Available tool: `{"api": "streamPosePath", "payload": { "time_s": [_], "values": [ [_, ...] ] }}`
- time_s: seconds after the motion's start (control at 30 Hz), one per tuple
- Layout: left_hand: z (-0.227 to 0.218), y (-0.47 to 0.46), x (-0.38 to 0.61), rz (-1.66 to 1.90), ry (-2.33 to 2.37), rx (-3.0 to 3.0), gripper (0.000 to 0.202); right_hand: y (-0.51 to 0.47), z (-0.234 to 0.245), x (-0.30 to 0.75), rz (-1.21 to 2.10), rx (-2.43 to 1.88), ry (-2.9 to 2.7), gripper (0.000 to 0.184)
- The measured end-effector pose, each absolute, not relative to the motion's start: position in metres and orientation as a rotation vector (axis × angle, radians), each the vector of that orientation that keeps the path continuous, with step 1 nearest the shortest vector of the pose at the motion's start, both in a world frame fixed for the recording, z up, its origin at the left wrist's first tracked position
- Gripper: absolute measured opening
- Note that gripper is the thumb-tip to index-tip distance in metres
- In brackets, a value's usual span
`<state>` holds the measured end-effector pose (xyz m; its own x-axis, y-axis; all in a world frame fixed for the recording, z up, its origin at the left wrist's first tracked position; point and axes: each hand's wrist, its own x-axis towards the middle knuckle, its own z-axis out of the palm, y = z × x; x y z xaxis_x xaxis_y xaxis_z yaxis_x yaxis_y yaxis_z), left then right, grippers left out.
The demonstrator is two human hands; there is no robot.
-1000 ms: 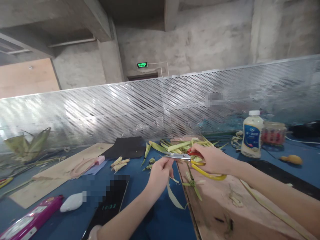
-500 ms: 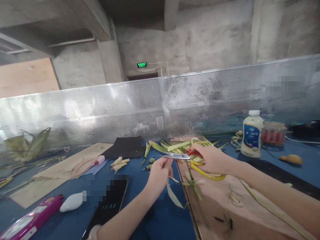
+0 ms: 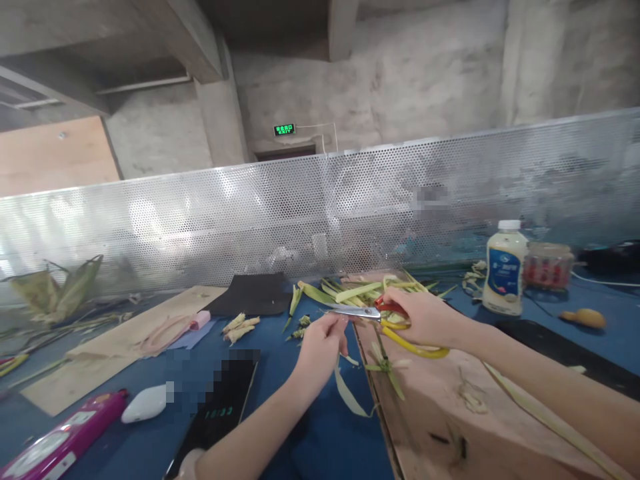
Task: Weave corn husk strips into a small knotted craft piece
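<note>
My right hand (image 3: 407,308) grips a pair of scissors (image 3: 357,311) with red and yellow handles, the blades pointing left. My left hand (image 3: 325,337) is pinched closed just under the blades. From its fingers a pale green husk strip (image 3: 350,393) hangs down with its end over the board's edge; the pinched end is hidden. Behind the hands lies a heap of green husk strips (image 3: 357,291). A small knotted leaf piece (image 3: 384,365) rests on the brown board (image 3: 425,427) below the scissors.
A white-capped bottle (image 3: 504,270) and a jar (image 3: 549,265) stand at the right. At the left are a phone (image 3: 220,407), a magenta device (image 3: 65,440), a paper sheet (image 3: 130,333) and folded husk pieces (image 3: 241,328). A perforated metal screen (image 3: 200,227) runs across the back.
The hands hold nearly the same pose. The yellow lower scissor handle has shifted slightly up and left, and the left hand has moved very slightly.
</note>
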<state>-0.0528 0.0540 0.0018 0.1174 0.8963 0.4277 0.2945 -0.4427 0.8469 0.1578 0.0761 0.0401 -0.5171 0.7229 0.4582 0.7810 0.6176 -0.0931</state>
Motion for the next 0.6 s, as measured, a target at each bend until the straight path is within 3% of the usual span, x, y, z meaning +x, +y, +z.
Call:
{"api": "streamPosePath", "payload": {
  "time_s": [0.27,0.6],
  "values": [
    [0.009,0.046,-0.051,1.332,1.132,1.804,0.035,0.073,0.041,0.156,-0.183,-1.196,-2.316,0.035],
    [0.008,0.049,-0.052,1.343,1.141,1.738,0.037,0.111,0.028,0.177,-0.275,-1.524,-2.144,0.032]
  ]
}}
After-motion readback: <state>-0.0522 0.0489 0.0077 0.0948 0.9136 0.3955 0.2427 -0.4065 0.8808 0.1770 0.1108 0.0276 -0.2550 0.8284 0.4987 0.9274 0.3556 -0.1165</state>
